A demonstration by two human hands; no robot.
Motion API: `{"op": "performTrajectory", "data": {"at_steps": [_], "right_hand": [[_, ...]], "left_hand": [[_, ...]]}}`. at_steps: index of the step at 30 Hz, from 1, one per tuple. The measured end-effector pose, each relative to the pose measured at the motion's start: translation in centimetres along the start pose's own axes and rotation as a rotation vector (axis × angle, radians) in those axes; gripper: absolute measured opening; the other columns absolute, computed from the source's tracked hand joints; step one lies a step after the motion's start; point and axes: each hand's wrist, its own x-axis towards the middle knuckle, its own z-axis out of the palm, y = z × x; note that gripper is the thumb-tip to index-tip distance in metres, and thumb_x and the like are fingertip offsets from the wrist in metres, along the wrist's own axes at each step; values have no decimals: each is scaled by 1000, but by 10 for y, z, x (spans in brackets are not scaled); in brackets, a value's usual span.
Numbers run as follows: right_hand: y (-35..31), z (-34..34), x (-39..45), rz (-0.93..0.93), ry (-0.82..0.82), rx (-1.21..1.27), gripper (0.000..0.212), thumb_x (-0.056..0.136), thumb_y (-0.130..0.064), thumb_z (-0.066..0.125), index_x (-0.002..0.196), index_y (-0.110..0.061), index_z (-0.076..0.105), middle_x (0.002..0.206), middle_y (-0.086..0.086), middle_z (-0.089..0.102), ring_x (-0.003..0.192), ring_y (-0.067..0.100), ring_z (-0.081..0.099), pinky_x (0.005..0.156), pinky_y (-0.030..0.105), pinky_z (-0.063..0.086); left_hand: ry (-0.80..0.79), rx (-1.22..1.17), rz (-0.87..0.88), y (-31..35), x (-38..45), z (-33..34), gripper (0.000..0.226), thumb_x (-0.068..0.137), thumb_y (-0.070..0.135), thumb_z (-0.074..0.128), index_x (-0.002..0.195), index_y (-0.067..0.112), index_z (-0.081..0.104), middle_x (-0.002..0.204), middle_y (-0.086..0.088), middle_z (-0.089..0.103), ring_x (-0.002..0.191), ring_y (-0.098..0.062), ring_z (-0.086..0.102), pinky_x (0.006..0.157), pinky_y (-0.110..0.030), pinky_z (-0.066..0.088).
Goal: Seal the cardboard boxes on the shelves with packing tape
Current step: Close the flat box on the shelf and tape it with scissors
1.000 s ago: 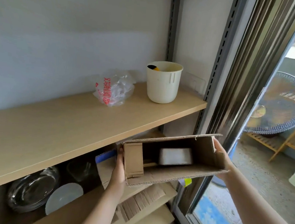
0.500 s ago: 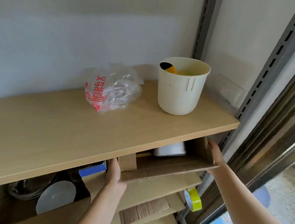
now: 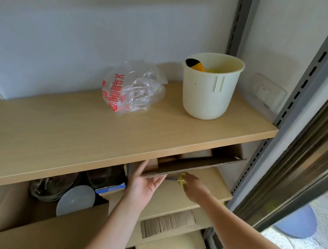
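Observation:
An open cardboard box (image 3: pixel 193 164) lies on the lower shelf (image 3: pixel 215 179), tucked under the upper shelf (image 3: pixel 119 138), so only its front edge, a side flap and part of its inside show. My left hand (image 3: pixel 144 183) touches the box's front left corner with straight fingers, thumb up beside the flap. My right hand (image 3: pixel 193 185), blurred, is just below the box's front edge. Its fingertips are at a small yellow object (image 3: pixel 181 180) on the lower shelf, and whether they hold it is unclear.
On the upper shelf stand a cream plastic bucket (image 3: pixel 208 96) and a clear bag (image 3: pixel 132 88) with red print. Lower left, a big open carton (image 3: pixel 33 232) holds glass bowls and a white lid (image 3: pixel 75 200). Grey shelf uprights (image 3: pixel 308 76) and a sliding door frame run along the right.
The box has slid further in under the upper shelf. My right hand left the box's right end and came to the yellow object below its front edge. My left hand opened against the corner.

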Motion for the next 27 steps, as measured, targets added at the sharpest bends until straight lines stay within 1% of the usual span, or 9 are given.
{"op": "performTrajectory", "data": {"at_steps": [2,4,7,10,12,16,18,22,27], "right_hand": [[2,12,3,-88,-102,-234,58,103,-24,42,157,-23,21,165,-2,12,151,21,13,114,40,35],[5,18,1,-74,-167,-313,65,102,-27,44,158,-22,12,166,-1,6,152,22,6,114,43,35],[9,27,-7,-44,-159,-303,70,97,-25,55,157,-19,18,165,-1,11,151,24,12,112,42,38],[6,36,-14,12,-12,-219,58,93,-10,57,147,-19,39,154,5,33,138,28,37,102,40,46],[4,39,-20,62,21,-197,46,94,-10,58,138,-13,47,143,8,40,125,28,47,94,39,50],[10,44,-38,50,59,-260,44,92,-31,66,130,-11,54,135,6,42,123,25,43,91,37,50],[14,45,-50,49,89,-285,40,93,-23,64,130,-14,54,135,5,43,123,26,43,82,35,48],[20,41,-72,63,130,-321,44,86,-2,51,127,-19,58,131,10,54,117,32,52,90,35,45],[35,31,-111,-13,250,56,10,91,-24,62,101,-21,63,109,5,65,102,23,59,77,28,39]], "left_hand": [[-15,22,13,-3,-6,-1,37,87,22,67,119,3,63,123,-25,66,120,-41,60,84,-47,58],[-16,27,21,-7,-11,-2,41,81,21,71,118,6,64,120,-23,68,119,-41,61,86,-47,57],[4,-1,27,-12,-14,-4,48,80,20,73,126,11,60,121,-25,67,114,-41,64,85,-50,58],[20,-27,39,-15,-17,-6,42,81,18,73,121,15,63,122,-26,66,113,-43,64,80,-51,60],[36,-32,39,-18,-21,-7,34,84,18,72,118,17,65,123,-26,66,112,-43,65,76,-49,62],[83,-18,12,-27,-26,-18,30,88,21,72,118,21,69,121,-26,67,105,-44,68,68,-45,63],[87,-17,-9,-33,-31,-25,32,90,22,70,122,23,68,121,-24,67,105,-43,68,67,-43,63],[92,3,-50,-43,-39,-40,34,90,19,69,125,17,65,123,-20,68,113,-38,65,78,-44,62],[238,304,-26,-49,-33,-72,15,90,16,70,105,16,65,130,-8,55,126,-29,51,110,-53,41]]}}
